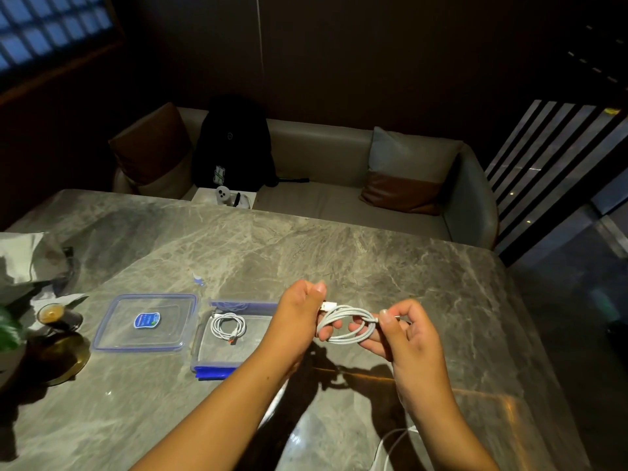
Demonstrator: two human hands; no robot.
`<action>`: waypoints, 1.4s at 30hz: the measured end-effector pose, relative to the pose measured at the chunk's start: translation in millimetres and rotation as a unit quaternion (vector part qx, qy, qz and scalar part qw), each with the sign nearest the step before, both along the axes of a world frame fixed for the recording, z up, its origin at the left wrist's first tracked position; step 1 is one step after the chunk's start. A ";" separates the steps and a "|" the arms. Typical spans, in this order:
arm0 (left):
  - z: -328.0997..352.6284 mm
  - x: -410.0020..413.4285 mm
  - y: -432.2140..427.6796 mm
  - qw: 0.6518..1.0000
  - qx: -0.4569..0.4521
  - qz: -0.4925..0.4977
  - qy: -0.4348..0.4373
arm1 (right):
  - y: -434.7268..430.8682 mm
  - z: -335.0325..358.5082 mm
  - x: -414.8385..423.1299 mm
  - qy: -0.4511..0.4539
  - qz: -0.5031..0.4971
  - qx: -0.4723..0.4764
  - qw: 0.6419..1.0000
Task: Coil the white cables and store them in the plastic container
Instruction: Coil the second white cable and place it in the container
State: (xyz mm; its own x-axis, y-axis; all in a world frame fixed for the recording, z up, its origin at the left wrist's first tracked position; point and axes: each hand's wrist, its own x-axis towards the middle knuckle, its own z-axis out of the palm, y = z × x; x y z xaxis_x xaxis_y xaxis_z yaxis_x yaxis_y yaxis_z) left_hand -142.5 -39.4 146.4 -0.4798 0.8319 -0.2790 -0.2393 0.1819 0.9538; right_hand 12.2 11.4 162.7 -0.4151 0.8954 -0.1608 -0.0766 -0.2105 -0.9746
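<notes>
- A white cable (346, 323), wound into a few loose loops, is held up above the marble table (306, 253), between both hands and clear of the tabletop.
- The left end of the coil is pinched by the left hand (300, 314): the thumb is pressed down near the plug end, and the fingers are curled underneath, partly threaded through the loops.
- The right end is gripped by the right hand (404, 334), thumb and forefinger closed tight on the strands. The other fingers are bent below the coil, so the loops pretty much rest across them.
- So both sets of fingers are closed narrow on the same cable, nothing spread wide.
- The plastic container (204, 348) is sat open on the table just left of the left wrist, with a second coiled cable (227, 326) already lying inside it, toward the back.
- What looks like another bit of cable is seen along the container's far wall, but it's too dim to be sure.
- The clear lid (146, 322), with a blue sticker on it, is laid flat just beside the container on its left.
- A loose white lead (390, 443) is trailed over the near table edge, below the right forearm.
- A small cup (54, 312) is parked at the far left, well apart from the hands.
</notes>
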 end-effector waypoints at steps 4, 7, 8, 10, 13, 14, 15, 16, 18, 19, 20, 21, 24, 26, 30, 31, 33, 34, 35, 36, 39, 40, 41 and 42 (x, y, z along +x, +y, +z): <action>-1.4 -2.8 -4.7 0.996 0.036 -0.073 -0.029 | 3.3 3.0 5.4 -0.008 0.009 0.007 1.000; -3.4 -3.7 -6.0 0.995 0.041 -0.085 -0.043 | 5.0 3.5 6.6 -0.025 0.010 0.026 0.999; -3.4 -3.7 -5.9 0.996 0.038 -0.078 -0.033 | 4.8 2.2 6.0 -0.030 0.009 0.023 0.999; -3.3 -2.3 -4.9 0.999 0.027 -0.046 -0.002 | 4.0 -1.5 3.7 -0.029 0.007 0.005 1.000; -5.0 2.7 -3.7 1.000 0.009 -0.004 0.020 | 2.1 -6.5 0.0 -0.001 0.003 -0.035 0.999; -5.6 4.0 -3.5 1.000 0.003 0.004 0.020 | 1.7 -7.0 -0.5 0.011 0.000 -0.054 0.998; -5.7 4.7 -3.1 1.000 -0.003 0.009 0.018 | 1.6 -7.2 -0.4 0.024 -0.002 -0.074 0.997; -6.0 5.2 -2.7 1.000 -0.007 0.013 0.015 | 1.7 -6.5 -0.3 0.038 -0.005 -0.096 0.995; -5.4 6.2 -2.3 1.000 -0.010 0.019 -0.009 | 2.3 -5.0 0.9 0.072 -0.015 -0.144 0.987; -5.2 6.5 -1.9 0.999 -0.008 0.022 -0.029 | 2.6 -4.5 1.7 0.090 -0.022 -0.166 0.982; -5.6 6.5 -1.0 0.999 -0.008 0.025 -0.047 | 2.8 -4.1 1.9 0.104 -0.028 -0.180 0.978; -5.6 6.2 -0.6 0.998 -0.008 0.027 -0.062 | 3.2 -4.1 1.9 0.109 -0.032 -0.185 0.976; -7.7 2.2 -2.5 0.996 -0.002 0.015 -0.092 | 3.9 -5.5 1.2 0.063 -0.036 -0.157 0.985; -8.4 0.3 -7.3 0.994 0.011 -0.013 -0.107 | 5.1 -7.5 0.8 0.044 -0.045 -0.149 0.987; -11.3 -0.7 -15.0 0.996 0.011 -0.048 -0.081 | 4.8 -11.6 -1.4 0.037 -0.059 -0.160 0.985; -11.8 -1.2 -15.4 0.997 0.007 -0.042 -0.065 | 4.5 -12.5 -1.8 0.037 -0.060 -0.166 0.984; -12.6 -2.2 -15.9 0.999 0.002 -0.026 -0.042 | 4.3 -13.3 -2.2 0.036 -0.054 -0.177 0.982; -13.4 -2.6 -15.9 0.999 0.002 -0.019 -0.040 | 4.7 -13.4 -2.8 0.031 -0.045 -0.180 0.982; -13.5 -2.9 -16.0 0.999 0.001 -0.015 -0.042 | 5.5 -14.2 -3.5 0.022 -0.033 -0.179 0.983; -15.0 -2.9 -15.9 0.999 -0.003 -0.012 -0.044 | 6.1 -15.2 -3.8 0.011 -0.019 -0.176 0.984; -17.1 -4.0 -15.4 0.999 -0.018 -0.008 -0.037 | 9.8 -17.9 -4.1 -0.033 0.025 -0.145 0.989; -16.9 -5.3 -15.3 0.999 -0.022 -0.008 -0.031 | 11.1 -17.5 -4.2 -0.049 0.042 -0.138 0.988; -16.4 -6.9 -15.2 0.999 -0.025 -0.011 -0.024 | 12.8 -17.8 -4.0 -0.062 0.057 -0.138 0.987; -15.9 -8.5 -15.3 0.999 -0.027 -0.014 -0.017 | 13.8 -16.8 -4.1 -0.072 0.071 -0.145 0.984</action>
State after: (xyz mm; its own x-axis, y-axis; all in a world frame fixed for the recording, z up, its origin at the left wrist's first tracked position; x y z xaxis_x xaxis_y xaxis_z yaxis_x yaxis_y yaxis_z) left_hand -151.0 -54.7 130.5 -0.4457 0.8282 -0.3398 -0.2644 0.2409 0.9338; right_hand 8.1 25.2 146.0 -0.4862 0.7379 -0.4681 0.1080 -0.4808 -0.8702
